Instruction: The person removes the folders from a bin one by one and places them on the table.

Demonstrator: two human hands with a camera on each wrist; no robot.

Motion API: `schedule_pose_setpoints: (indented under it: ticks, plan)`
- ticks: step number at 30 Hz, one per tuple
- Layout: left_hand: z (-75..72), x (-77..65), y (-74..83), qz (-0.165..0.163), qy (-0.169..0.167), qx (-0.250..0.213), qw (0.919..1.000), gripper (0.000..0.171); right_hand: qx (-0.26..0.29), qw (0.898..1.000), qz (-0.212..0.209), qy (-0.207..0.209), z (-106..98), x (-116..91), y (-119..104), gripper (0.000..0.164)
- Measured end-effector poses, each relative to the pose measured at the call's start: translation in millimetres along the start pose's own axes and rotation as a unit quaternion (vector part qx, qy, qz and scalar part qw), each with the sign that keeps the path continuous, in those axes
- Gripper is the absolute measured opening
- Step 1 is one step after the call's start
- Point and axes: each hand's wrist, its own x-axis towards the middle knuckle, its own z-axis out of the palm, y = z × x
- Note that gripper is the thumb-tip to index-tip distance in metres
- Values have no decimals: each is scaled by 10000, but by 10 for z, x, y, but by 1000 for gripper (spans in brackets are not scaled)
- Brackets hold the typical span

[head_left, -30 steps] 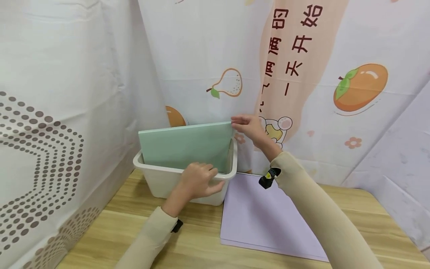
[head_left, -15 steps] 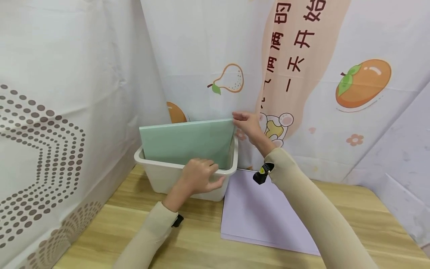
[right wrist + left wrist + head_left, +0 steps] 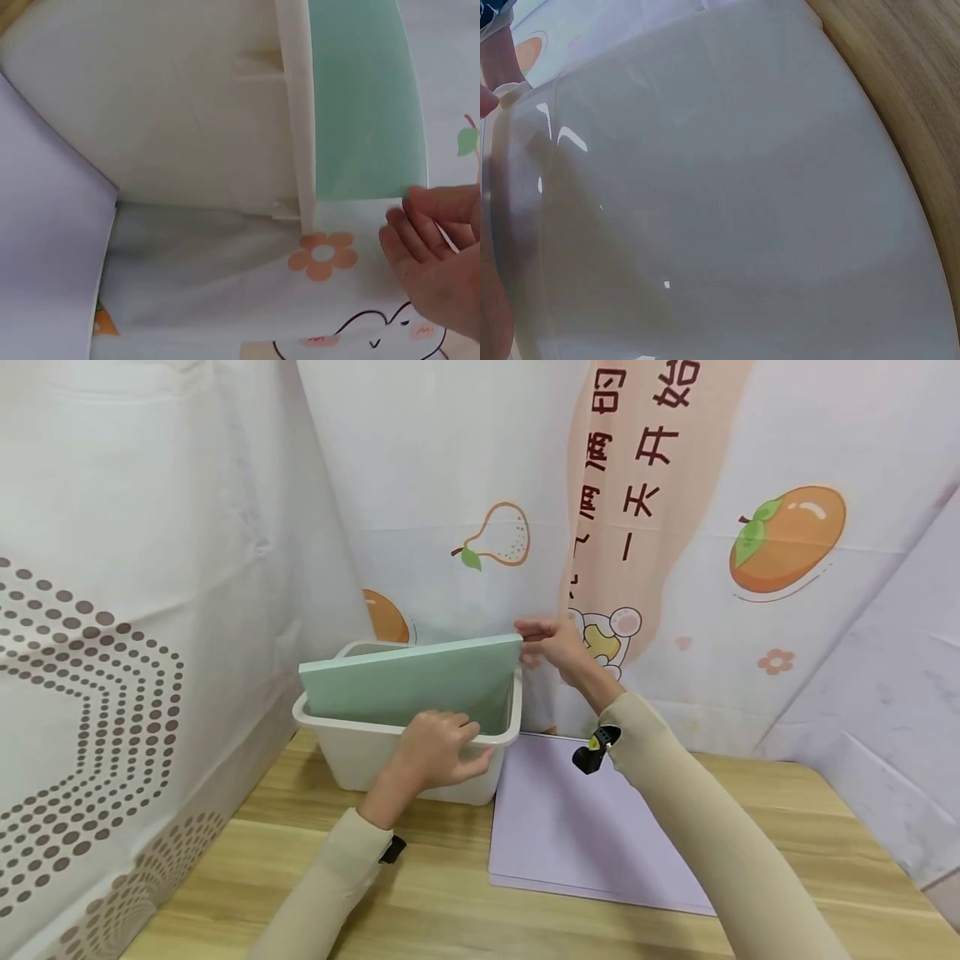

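A pale green flat board [image 3: 412, 685] stands on its edge inside a white plastic bin [image 3: 360, 756], its top well above the rim. It lies slantwise, with its left end nearer me. My left hand [image 3: 437, 747] grips the bin's front rim, fingers curled over it and thumb outside. In the left wrist view the bin's smooth wall [image 3: 727, 187] fills most of the picture. My right hand [image 3: 558, 647] touches the board's upper right corner with nearly straight fingers; the right wrist view shows its fingertips [image 3: 416, 199] at that corner of the board [image 3: 367, 105].
Flat lilac sheets or boards [image 3: 577, 835] lie on the wooden table [image 3: 450, 910] right of the bin, under my right forearm. A fruit-printed curtain [image 3: 420, 460] hangs close behind the bin, and a dotted curtain [image 3: 150, 527] closes off the left side.
The board's left end has swung toward me and sunk slightly, so the bin's back rim now shows behind it. Both hands keep their places at the rim and the corner.
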Motion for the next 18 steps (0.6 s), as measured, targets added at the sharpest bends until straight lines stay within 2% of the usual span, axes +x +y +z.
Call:
schedule_pose_setpoints:
  ticks: [4,10,18]
  plan:
    - [6,4,-6,4,-25,-24,10000,34,-8,9998,68,-166,-32,19,53,39]
    - [5,-11,2,-33,-57,-21,10000,33,190,9989,-75,-417,-46,27,140,38]
    - [33,-31,8,39,30,110,9999,32,40,9968,-223,-762,-94,17,211,39]
